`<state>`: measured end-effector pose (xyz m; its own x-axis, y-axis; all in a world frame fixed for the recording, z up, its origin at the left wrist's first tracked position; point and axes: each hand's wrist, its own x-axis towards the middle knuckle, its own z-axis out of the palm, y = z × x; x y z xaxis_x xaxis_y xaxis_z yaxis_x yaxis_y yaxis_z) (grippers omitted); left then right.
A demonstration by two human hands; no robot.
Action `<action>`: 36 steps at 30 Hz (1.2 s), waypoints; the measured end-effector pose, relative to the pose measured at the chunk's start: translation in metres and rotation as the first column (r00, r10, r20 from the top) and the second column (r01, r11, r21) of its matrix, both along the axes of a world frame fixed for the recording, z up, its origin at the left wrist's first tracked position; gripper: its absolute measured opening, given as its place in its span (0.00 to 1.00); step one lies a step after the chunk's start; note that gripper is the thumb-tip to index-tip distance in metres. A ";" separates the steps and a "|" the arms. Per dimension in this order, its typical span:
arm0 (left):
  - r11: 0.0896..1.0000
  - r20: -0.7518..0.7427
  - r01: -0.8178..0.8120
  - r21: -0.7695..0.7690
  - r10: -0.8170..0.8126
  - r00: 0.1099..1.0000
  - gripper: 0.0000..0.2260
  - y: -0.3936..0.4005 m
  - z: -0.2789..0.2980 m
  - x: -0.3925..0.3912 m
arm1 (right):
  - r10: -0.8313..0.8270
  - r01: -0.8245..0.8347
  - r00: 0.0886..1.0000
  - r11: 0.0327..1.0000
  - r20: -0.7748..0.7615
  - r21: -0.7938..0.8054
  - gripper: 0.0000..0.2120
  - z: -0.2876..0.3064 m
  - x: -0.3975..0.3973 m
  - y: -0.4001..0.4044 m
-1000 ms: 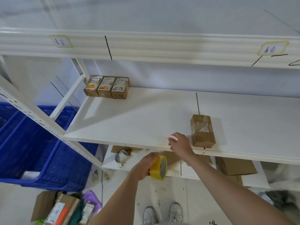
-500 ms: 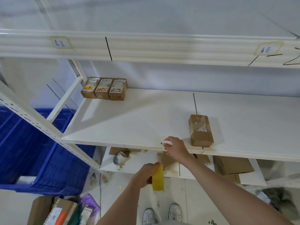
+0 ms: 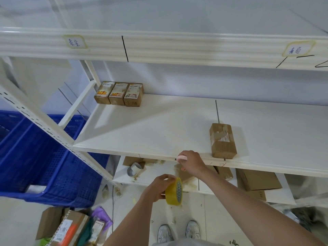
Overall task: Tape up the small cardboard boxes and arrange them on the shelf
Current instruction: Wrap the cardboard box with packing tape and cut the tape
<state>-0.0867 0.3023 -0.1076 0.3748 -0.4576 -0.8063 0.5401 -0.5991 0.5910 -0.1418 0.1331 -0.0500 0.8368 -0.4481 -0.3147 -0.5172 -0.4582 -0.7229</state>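
Note:
My left hand grips a yellow roll of tape below the front edge of the white shelf. My right hand holds a small pink cutter at that shelf edge, just above the roll. A small brown cardboard box with tape across its top stands on the shelf, to the right of my right hand. Three small taped boxes sit side by side in the shelf's back left corner.
A blue plastic crate stands left of the shelf frame. More cardboard boxes and a grey tape roll lie on the lower shelf. Loose packages are piled on the floor at lower left. My shoes show below.
The tape roll has turned in my left hand, from edge-on to showing its core again. My right hand stays at the shelf edge with the cutter.

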 end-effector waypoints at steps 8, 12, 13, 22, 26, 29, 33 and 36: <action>0.996 0.085 0.020 0.085 -0.027 0.996 0.10 -0.010 -0.001 0.004 | 0.095 -0.096 0.994 0.995 -0.045 -0.029 0.07 -0.002 -0.007 0.011; 0.997 0.080 -0.008 0.074 0.002 0.997 0.13 -0.008 -0.001 0.001 | 0.130 -0.133 0.990 0.990 -0.046 -0.054 0.08 -0.002 -0.012 0.018; 0.997 0.073 -0.015 0.071 0.009 0.997 0.14 -0.008 0.000 0.000 | 0.146 -0.147 0.989 0.988 -0.036 -0.043 0.09 -0.003 -0.013 0.020; 0.998 0.070 -0.053 0.047 0.049 0.996 0.13 -0.005 0.002 -0.004 | 0.207 -0.209 0.977 0.976 -0.044 -0.055 0.08 -0.007 -0.012 0.028; 0.997 0.067 -0.067 0.047 0.064 0.996 0.12 -0.004 0.002 -0.006 | 0.243 -0.248 0.968 0.966 -0.066 -0.077 0.08 -0.006 -0.012 0.031; 0.995 0.069 -0.079 0.054 0.075 0.995 0.11 -0.004 0.005 -0.007 | 0.278 -0.288 0.955 0.953 -0.100 -0.096 0.09 -0.005 -0.011 0.033; 0.994 0.087 -0.081 0.070 0.075 0.993 0.15 -0.005 0.007 -0.008 | 0.248 -0.261 0.962 0.959 -0.115 -0.114 0.19 -0.008 -0.009 0.034; 0.994 0.109 -0.070 0.080 0.061 0.992 0.22 -0.006 0.004 -0.008 | 0.257 -0.274 0.958 0.952 -0.129 -0.139 0.24 -0.007 -0.007 0.036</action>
